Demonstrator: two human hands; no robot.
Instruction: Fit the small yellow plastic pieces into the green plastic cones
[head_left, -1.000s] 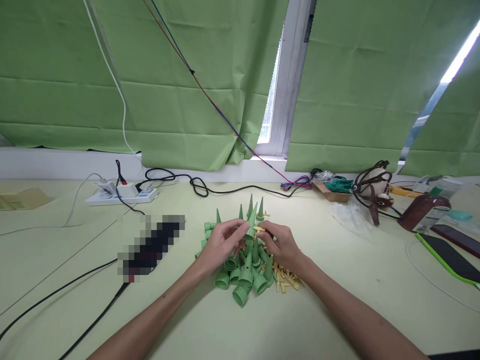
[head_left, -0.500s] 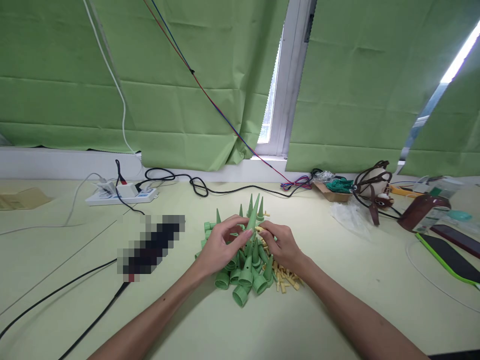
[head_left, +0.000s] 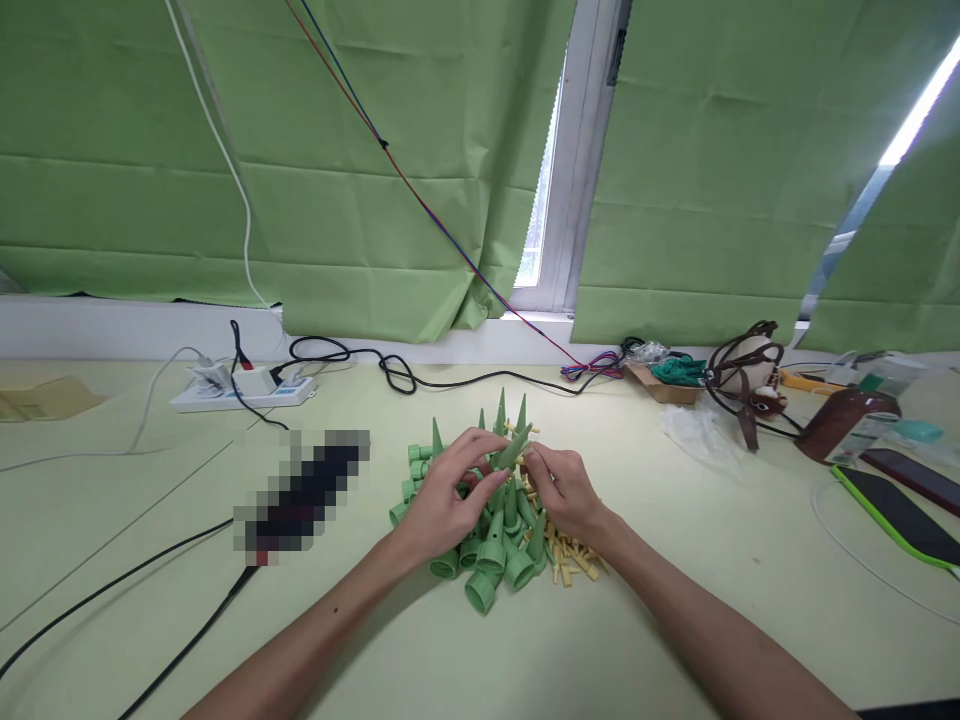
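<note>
A heap of green plastic cones (head_left: 491,545) lies on the pale green table (head_left: 480,650) in front of me, with several small yellow pegs (head_left: 571,560) strewn at its right side. My left hand (head_left: 446,495) is closed around one green cone (head_left: 512,452), which tilts with its tip up and to the right. My right hand (head_left: 559,485) pinches at that cone's side, fingertips pressed together where a yellow peg meets it. Both hands hover just above the heap.
A white power strip (head_left: 244,388) with black and white cables sits at the back left. A pixelated dark object (head_left: 304,492) lies left of the heap. Phones (head_left: 900,510), a brown case (head_left: 844,420), a strapped round object (head_left: 750,375) and a small tray (head_left: 664,378) crowd the right. Green curtains hang behind.
The cone in my left hand has tipped from near upright to leaning right and sits lower. My right fingers have stayed pinched against it.
</note>
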